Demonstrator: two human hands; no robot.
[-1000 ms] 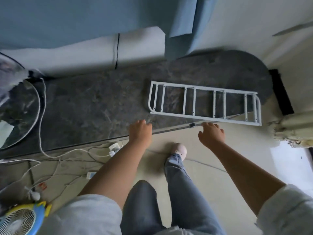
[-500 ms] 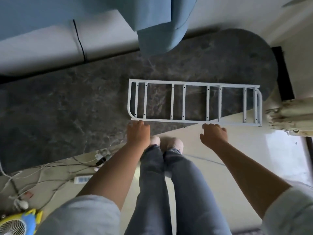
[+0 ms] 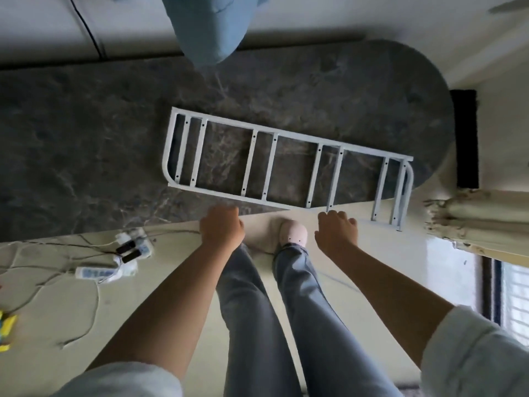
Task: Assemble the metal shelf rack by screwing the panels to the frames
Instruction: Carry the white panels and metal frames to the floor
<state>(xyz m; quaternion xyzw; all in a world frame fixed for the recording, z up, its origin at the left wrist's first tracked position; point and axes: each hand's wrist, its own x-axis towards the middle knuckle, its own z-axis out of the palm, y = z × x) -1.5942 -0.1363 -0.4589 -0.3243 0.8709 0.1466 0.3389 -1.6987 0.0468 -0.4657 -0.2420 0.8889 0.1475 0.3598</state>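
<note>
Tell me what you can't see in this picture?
Head view only:
- Fingertips of the left hand and right hand: curled under, so whether either grips the white frame is unclear.
- Frame's screw holes: too small to count.
- Yellow thing: cut off by the left edge.

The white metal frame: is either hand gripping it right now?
No: the white metal frame lies flat while the left hand and right hand hover short of it.

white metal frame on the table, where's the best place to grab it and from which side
Probably the long near rail of the frame, taken from the person's side with both hands spread apart. The frame lies flat on the dark table with that rail nearest the left hand and right hand, and its right end overhangs the edge, so fingers can slip under there.
</note>
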